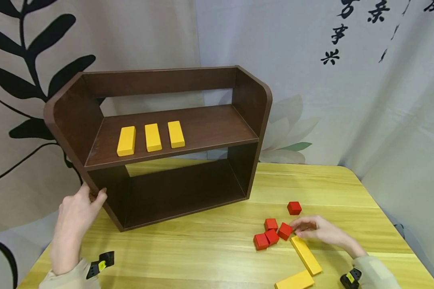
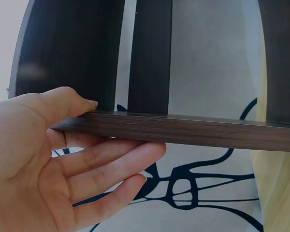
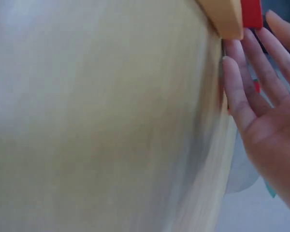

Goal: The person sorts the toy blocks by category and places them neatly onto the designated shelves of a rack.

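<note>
A dark brown wooden shelf (image 1: 159,140) with rounded side panels is set on a pale wooden table (image 1: 217,249), towards its back left. Three yellow blocks (image 1: 150,137) are laid side by side on its upper board, apart from one another. The lower front edge of its left side panel is held by the left hand (image 1: 77,214): in the left wrist view the thumb (image 2: 70,104) is seen curled over the panel's edge (image 2: 183,130), while the other fingers (image 2: 111,162) are stretched out beneath it, so the edge is pinched between them.

Near the front right of the table a cluster of small red cubes (image 1: 271,235) is gathered, with one more red cube (image 1: 294,208) set apart behind it. The right hand (image 1: 320,230) is laid low on the table just right of the cluster, its fingertips at the nearest cube (image 1: 285,231); whether that cube is actually touched cannot be told. In the right wrist view the fingers (image 3: 241,92) are seen straight and relaxed, nothing being gripped. A long yellow bar (image 1: 305,255) is lying just below that hand, and a second yellow bar (image 1: 294,281) lies at the table's front edge.
</note>
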Demonstrator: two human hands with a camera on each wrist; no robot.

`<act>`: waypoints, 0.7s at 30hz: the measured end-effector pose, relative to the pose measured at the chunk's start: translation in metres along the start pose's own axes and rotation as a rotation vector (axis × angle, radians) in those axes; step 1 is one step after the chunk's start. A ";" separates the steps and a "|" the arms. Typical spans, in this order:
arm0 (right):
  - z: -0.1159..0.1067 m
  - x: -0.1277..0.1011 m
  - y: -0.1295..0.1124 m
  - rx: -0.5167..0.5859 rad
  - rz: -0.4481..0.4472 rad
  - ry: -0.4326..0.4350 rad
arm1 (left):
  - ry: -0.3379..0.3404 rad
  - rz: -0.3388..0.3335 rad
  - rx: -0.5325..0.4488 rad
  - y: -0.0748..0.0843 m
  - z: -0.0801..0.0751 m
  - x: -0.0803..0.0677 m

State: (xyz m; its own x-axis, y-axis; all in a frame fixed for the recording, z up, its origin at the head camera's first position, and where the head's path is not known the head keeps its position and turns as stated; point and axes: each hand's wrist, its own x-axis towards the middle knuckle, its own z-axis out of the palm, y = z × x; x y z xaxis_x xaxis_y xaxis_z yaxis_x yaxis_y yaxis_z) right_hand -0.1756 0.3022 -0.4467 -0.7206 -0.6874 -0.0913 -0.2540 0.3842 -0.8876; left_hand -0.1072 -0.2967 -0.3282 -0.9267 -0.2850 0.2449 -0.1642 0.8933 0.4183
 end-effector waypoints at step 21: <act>0.000 -0.002 0.009 -0.168 -0.091 0.043 | -0.007 0.005 0.006 -0.002 0.000 0.001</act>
State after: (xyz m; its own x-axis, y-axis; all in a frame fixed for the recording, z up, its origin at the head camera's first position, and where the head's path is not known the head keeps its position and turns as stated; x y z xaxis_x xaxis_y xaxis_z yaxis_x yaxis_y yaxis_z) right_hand -0.1763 0.3075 -0.4547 -0.7155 -0.6985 0.0087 -0.4214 0.4216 -0.8029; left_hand -0.1083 -0.2985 -0.3289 -0.9300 -0.2777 0.2408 -0.1611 0.8968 0.4121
